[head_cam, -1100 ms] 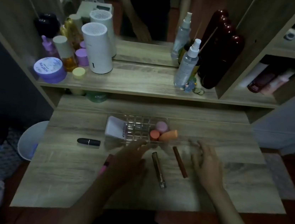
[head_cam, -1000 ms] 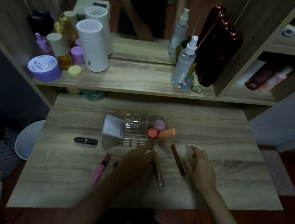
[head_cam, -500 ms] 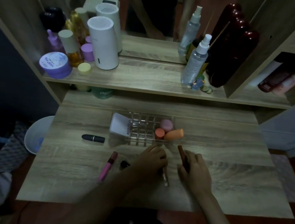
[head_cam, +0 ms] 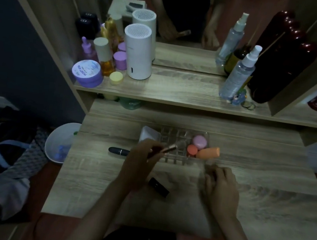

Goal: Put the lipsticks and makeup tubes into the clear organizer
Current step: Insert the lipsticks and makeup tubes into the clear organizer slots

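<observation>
- The left hand (head_cam: 142,157) is closed around a slim gold-capped makeup tube (head_cam: 167,149), holding it tilted with the capped end over the front-left cells of the clear organizer (head_cam: 174,158). Not in a slot, just above the grid.
- The right hand (head_cam: 220,187) sits low on the desk (head_cam: 264,192) just in front of the organizer's right end, fingers curled. There's motion blur, so it's hard to say if it's got anything in it.
- A black lipstick (head_cam: 119,150) lies flat on the desk just left of the left hand. Another dark lipstick (head_cam: 159,187) lies at an angle between the two forearms, near the left wrist.
- Readable text: the purple jar (head_cam: 86,73) on the shelf says "MOIST HYA" on the lid. Everything else is too dim or small to read.
- Organizer contents: a pink round cap (head_cam: 199,141), a coral round cap (head_cam: 192,150) and an orange tube (head_cam: 208,153) leaning at the right end, plus a white flat thing (head_cam: 148,135) propped at the left end. The middle cells look empty.
- The white cylinder (head_cam: 137,54) and the spray bottle (head_cam: 239,74) stand on the shelf, well apart from the hands.
</observation>
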Motion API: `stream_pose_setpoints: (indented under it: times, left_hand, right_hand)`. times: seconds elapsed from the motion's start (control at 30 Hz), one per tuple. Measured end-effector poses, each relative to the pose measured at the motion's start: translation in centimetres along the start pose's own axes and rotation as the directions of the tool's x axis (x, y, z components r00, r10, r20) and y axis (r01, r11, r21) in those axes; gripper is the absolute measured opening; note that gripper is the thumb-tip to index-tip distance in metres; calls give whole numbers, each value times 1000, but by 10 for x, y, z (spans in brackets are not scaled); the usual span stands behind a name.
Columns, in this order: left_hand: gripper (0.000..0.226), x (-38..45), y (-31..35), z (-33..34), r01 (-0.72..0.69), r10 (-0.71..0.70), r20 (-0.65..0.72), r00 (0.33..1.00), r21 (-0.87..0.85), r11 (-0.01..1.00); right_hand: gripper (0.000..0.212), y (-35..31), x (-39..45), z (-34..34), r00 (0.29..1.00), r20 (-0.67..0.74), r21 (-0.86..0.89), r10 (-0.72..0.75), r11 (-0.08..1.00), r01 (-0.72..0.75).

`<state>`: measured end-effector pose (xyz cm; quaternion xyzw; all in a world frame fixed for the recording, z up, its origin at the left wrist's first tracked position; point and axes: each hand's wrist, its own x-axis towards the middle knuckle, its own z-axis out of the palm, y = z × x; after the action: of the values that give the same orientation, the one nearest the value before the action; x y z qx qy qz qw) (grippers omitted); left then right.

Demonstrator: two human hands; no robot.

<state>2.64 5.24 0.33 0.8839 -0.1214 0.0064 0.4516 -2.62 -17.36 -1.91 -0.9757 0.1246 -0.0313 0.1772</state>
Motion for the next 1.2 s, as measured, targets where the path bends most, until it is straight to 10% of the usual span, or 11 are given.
stream_pose_setpoints:
  times: [0.13,0.37,0.87,1.2]
  left_hand:
    - [22,32,4,-14,25,-46,-157,987,-134,991]
    - [41,69,-5,-5,-15,11,-22,1000,-190,982]
    - [33,92,-15,11,5,-7,-9,1000,-240,971]
    - [26,95,-24,21,19,-20,-13,1000,-48,999]
  right_hand:
    - [40,14,1,1,984,114,-75,134,989,-126]
    - [70,17,6,-7,937,345,-35,54,998,-45]
    - [52,-54,46,-41,935,347,442,-75,892,-93]
    - [17,-108,122,-24,941,265,-56,-211,971,233]
